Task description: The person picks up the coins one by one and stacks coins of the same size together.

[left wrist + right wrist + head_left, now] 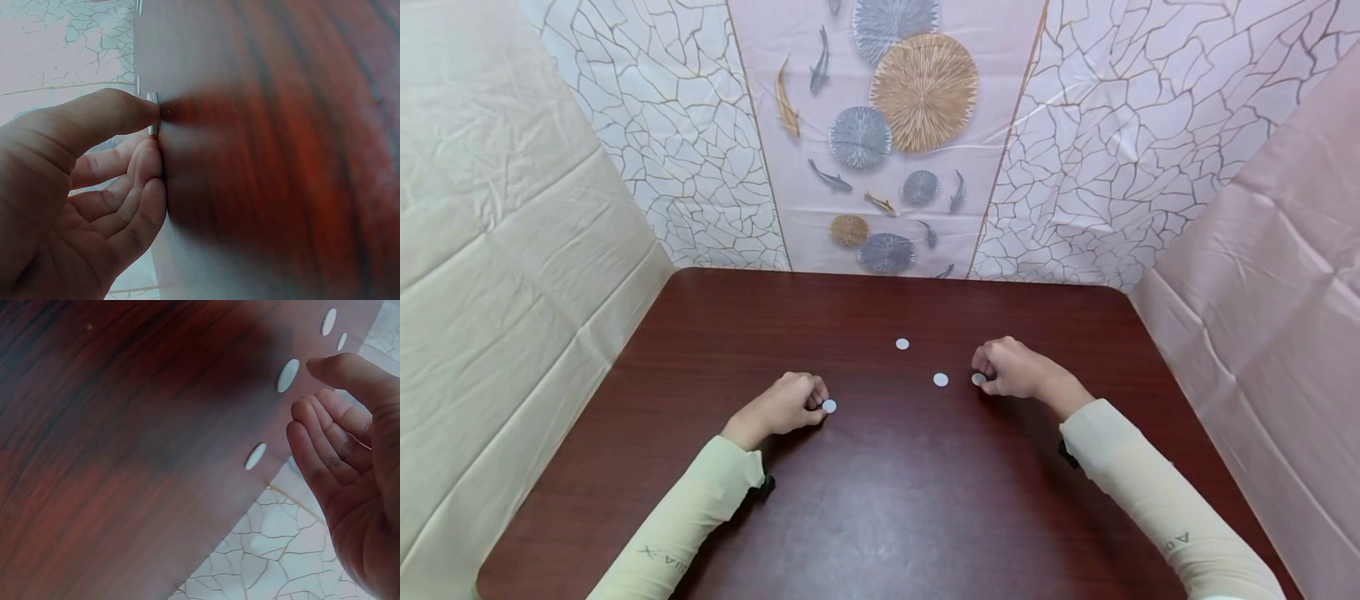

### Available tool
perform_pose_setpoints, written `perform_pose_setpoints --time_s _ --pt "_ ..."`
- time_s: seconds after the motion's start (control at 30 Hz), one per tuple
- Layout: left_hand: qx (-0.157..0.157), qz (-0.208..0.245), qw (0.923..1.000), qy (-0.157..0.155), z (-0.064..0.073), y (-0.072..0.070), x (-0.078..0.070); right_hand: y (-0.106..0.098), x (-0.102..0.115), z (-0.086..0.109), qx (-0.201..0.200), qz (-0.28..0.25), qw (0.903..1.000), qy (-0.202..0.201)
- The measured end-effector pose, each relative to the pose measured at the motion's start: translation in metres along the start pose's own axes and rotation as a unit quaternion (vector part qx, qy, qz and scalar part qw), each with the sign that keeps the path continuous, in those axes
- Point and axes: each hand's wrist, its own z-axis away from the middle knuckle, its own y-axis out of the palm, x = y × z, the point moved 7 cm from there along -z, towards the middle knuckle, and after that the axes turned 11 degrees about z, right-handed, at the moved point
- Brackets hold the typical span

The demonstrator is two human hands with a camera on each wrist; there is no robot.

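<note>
On the dark red-brown surface (pixel 865 500), several small white discs are lying flat. The left hand (pixel 778 407) has its thumb and bent fingers close around the left disc (pixel 829 406), which sits at their tips. In the left wrist view the thumb crosses the middle of this disc and hides it, and the disc is seen almost from its edge; so I cannot tell if the fingers are pinching it or only touching it.

The right hand (pixel 1017 368) keeps its thumb apart from its fingers, and these fingers lie side by side, softly bent, with nothing between. The right disc (pixel 978 379) is just in front of the gap; from the head it is partly covered by the hand, while the right wrist view shows it whole.

To the left of it, near, is the middle disc (pixel 941 380), and farther back the far disc (pixel 902 343). One more disc (pixel 255 456) appears in the right wrist view, beside the hand; I cannot make it out from the head.

Under each pale sleeve, a black object (pixel 763 488) is mostly hidden. Both sleeves (pixel 692 517) are cut off at the bottom border.
</note>
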Motion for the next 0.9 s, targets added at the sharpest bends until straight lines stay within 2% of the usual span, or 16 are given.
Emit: perform_pose_setpoints --time_s 0.2,0.6,0.9 --pt "-0.001 -0.002 1.0 0.0 0.0 0.0 0.001 0.007 -0.005 -0.002 -0.001 0.006 1.0 -0.005" --pt "-0.005 -0.007 0.9999 0.01 0.0 0.0 0.0 0.015 -0.014 -0.017 0.071 -0.015 0.9973 0.005" --pt "-0.004 -0.007 0.9999 0.012 0.0 0.0 -0.001 0.021 -0.018 -0.028 0.101 0.025 0.9944 0.019"
